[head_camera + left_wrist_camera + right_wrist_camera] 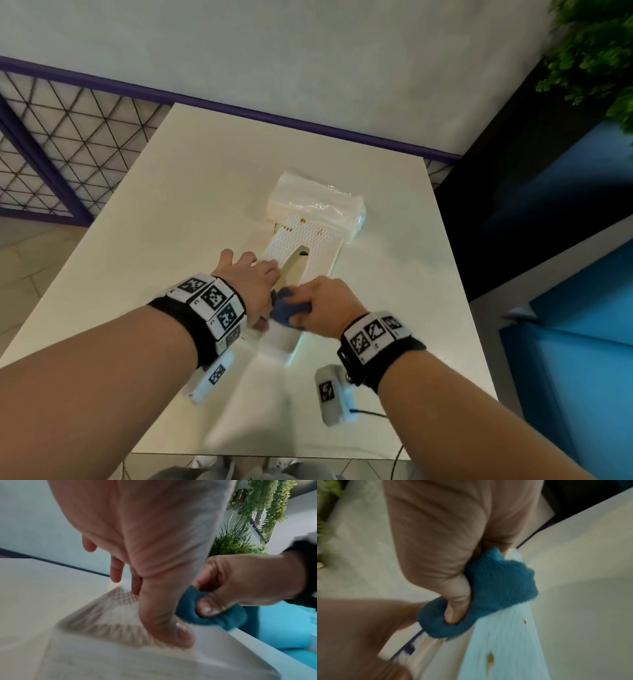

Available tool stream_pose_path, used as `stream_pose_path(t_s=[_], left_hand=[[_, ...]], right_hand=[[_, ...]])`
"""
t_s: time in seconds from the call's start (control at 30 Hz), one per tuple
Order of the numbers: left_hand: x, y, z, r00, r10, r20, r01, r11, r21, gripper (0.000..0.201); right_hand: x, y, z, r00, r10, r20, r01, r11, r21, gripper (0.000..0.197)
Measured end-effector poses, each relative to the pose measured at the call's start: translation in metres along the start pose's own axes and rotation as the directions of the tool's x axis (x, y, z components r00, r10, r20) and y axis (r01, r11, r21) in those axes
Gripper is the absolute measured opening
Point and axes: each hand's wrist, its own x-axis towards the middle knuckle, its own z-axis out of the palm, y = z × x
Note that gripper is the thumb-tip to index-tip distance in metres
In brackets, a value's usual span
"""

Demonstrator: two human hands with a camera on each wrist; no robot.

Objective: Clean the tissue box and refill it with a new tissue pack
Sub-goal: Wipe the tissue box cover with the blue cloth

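A white tissue box [308, 240] with a perforated top and an oval slot lies in the middle of the white table [171, 205]. Small brown stains [490, 658] dot its surface. My left hand [250, 277] rests on the box's left side, its thumb [164, 615] and straight fingers pressing on the patterned top [111, 615]. My right hand [325, 301] grips a bunched blue cloth [286, 308] against the near end of the box; the cloth [496, 588] is wrapped around my thumb. A new tissue pack [315, 198] in clear plastic lies just behind the box, touching it.
Blue seats [582, 274] stand close to the table's right edge. A green plant [599, 51] hangs at the upper right. A purple-framed mesh fence [51, 137] runs along the left, and a pale wall lies behind. A thin cable [373, 413] trails near the table's front right.
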Motion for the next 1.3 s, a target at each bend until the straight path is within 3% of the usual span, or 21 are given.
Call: stream_pose_path(t_s=[0.13, 0.3, 0.43, 0.5, 0.6, 0.73, 0.83, 0.97, 1.03, 1.2, 1.3], left_hand=[[0.000, -0.002, -0.002, 0.999, 0.006, 0.032, -0.007, 1.000, 0.023, 0.104], [0.001, -0.002, -0.003, 1.000, 0.020, -0.004, -0.020, 0.999, 0.031, 0.094], [0.000, -0.002, -0.006, 0.999, 0.024, 0.035, -0.025, 0.999, 0.037, 0.099], [-0.001, -0.003, -0.006, 0.999, 0.023, 0.048, -0.025, 0.999, 0.032, 0.100], [-0.001, -0.001, -0.003, 0.999, 0.007, 0.036, -0.009, 0.999, 0.048, 0.097], [-0.002, 0.005, -0.003, 0.998, -0.026, 0.061, 0.024, 0.999, 0.026, 0.098], [0.000, 0.008, -0.002, 0.996, -0.038, 0.081, 0.038, 0.999, 0.005, 0.100], [0.002, 0.011, 0.000, 0.991, -0.064, 0.118, 0.059, 0.997, 0.044, 0.108], [0.001, 0.011, 0.001, 0.991, -0.072, 0.112, 0.067, 0.996, 0.051, 0.104], [-0.001, 0.009, 0.006, 0.993, -0.072, 0.089, 0.070, 0.997, 0.029, 0.093], [-0.001, 0.009, 0.003, 0.993, -0.065, 0.099, 0.065, 0.998, 0.003, 0.097]], right_hand=[[0.019, 0.014, -0.003, 0.984, 0.129, -0.122, -0.116, 0.988, 0.105, 0.039], [-0.006, -0.013, 0.020, 0.994, -0.084, -0.071, 0.087, 0.996, 0.027, 0.037], [0.007, 0.002, 0.019, 0.997, -0.032, -0.068, 0.037, 0.995, 0.088, 0.039], [0.017, 0.000, 0.020, 0.998, 0.006, -0.069, -0.004, 1.000, 0.022, 0.036], [0.008, -0.017, 0.029, 0.994, -0.073, -0.080, 0.070, 0.997, -0.041, 0.029], [-0.018, -0.009, 0.022, 0.989, -0.143, -0.044, 0.146, 0.987, 0.061, 0.036], [-0.007, 0.007, 0.005, 0.997, -0.074, -0.021, 0.075, 0.995, 0.067, 0.044], [0.025, 0.028, -0.020, 0.981, 0.179, -0.075, -0.171, 0.980, 0.102, 0.046], [0.035, 0.031, -0.025, 0.965, 0.231, -0.126, -0.219, 0.971, 0.096, 0.044], [0.028, 0.014, -0.006, 0.959, 0.263, -0.107, -0.253, 0.962, 0.101, 0.042], [-0.001, -0.008, 0.007, 0.993, 0.117, -0.035, -0.120, 0.988, -0.100, 0.041]])
